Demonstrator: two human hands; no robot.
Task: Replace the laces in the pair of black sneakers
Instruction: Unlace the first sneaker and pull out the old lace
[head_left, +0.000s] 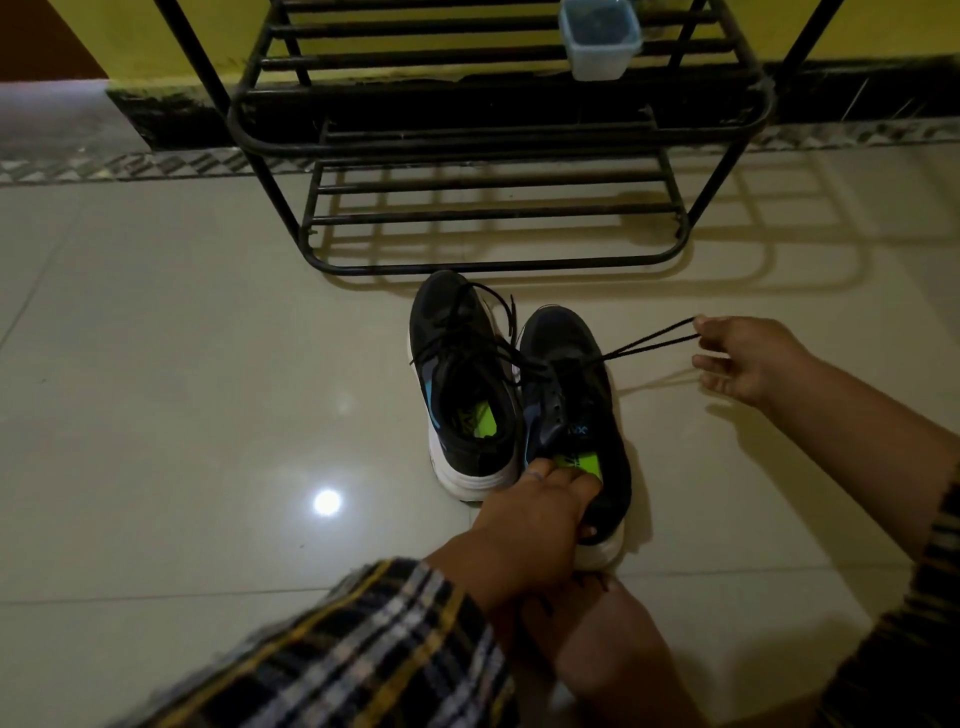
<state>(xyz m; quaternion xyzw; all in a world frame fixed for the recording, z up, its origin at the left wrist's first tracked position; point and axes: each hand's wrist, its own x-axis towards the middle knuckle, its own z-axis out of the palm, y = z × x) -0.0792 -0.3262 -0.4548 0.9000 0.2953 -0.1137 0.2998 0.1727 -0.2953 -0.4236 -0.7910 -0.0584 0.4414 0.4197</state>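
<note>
Two black sneakers with white soles stand side by side on the tiled floor. The left sneaker (460, 384) has loose black laces lying across its top. My left hand (540, 512) grips the heel opening of the right sneaker (571, 395), fingers inside over the green insole. My right hand (743, 358) is out to the right, pinching a black lace (649, 340) between thumb and forefinger. The lace runs taut in two strands from that shoe's eyelets to my fingers.
A black metal shoe rack (493, 208) stands just beyond the sneakers against a yellow wall. A small clear plastic container (600, 39) sits on its upper shelf. My bare foot (597, 639) rests just behind the right sneaker. Glossy tile floor (182, 364) spreads to the left.
</note>
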